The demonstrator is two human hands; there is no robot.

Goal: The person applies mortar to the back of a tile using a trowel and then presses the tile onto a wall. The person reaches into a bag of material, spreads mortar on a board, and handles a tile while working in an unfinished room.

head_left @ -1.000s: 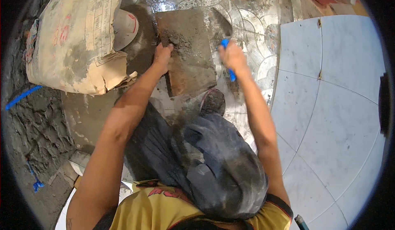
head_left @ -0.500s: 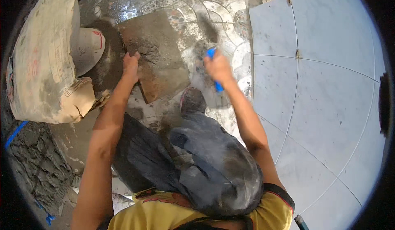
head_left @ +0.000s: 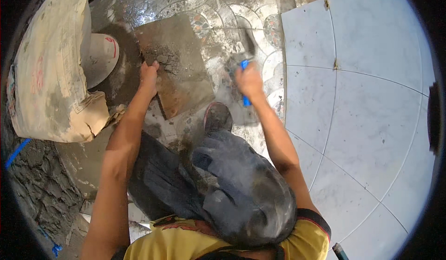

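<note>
My left hand (head_left: 149, 78) is closed on the left edge of a flat square board (head_left: 188, 90), brown-grey and smeared. A small heap of wet mortar (head_left: 165, 60) lies on it near my thumb. To the right, over the patterned floor, my right hand (head_left: 251, 81) wraps round the blue handle of a trowel (head_left: 245, 65). Its dark blade (head_left: 247, 41) points away from me and is blurred by motion. A grey smear of mortar (head_left: 230, 67) shows between that hand and the board.
Large pale blue-white tiles (head_left: 367, 102) cover the right side. At left stands a torn paper sack (head_left: 51, 69) beside a white rounded object (head_left: 101, 58). Wet mortar (head_left: 39, 181) lies heaped at the lower left. My shoe (head_left: 218, 117) is just below the board.
My right hand has moved slightly right and down with the trowel, whose blade has swung a little to the right. My left hand and the board stay nearly in place.
</note>
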